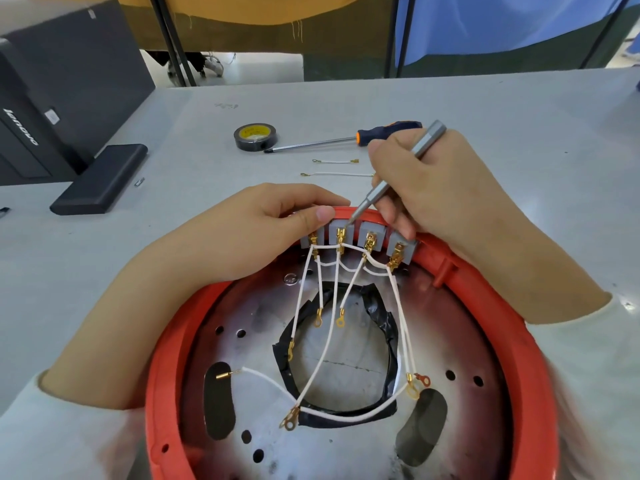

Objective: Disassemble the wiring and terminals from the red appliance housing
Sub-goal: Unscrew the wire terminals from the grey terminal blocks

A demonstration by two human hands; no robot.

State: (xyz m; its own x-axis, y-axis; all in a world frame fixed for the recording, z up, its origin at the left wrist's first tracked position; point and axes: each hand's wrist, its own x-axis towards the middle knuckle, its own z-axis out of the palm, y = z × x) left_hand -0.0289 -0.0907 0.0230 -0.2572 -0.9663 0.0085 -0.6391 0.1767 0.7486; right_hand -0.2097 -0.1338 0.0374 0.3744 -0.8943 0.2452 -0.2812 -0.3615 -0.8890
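The round red housing (530, 348) lies open side up at the near edge, with a metal plate (339, 452) inside. A row of grey terminal blocks (370, 233) sits on its far rim, with white wires (311, 362) ending in brass ring lugs hanging down from them. My left hand (242, 237) grips the rim beside the leftmost block, thumb on top. My right hand (440, 192) holds a slim grey screwdriver (398, 174) like a pen, its tip on the second block from the left.
Two loose white wires (336, 168) lie on the grey table beyond the housing. Behind them are an orange-handled screwdriver (346, 140) and a roll of black tape (255, 136). A black monitor with its base (100, 178) stands at the left. Black tape rings the plate's centre hole.
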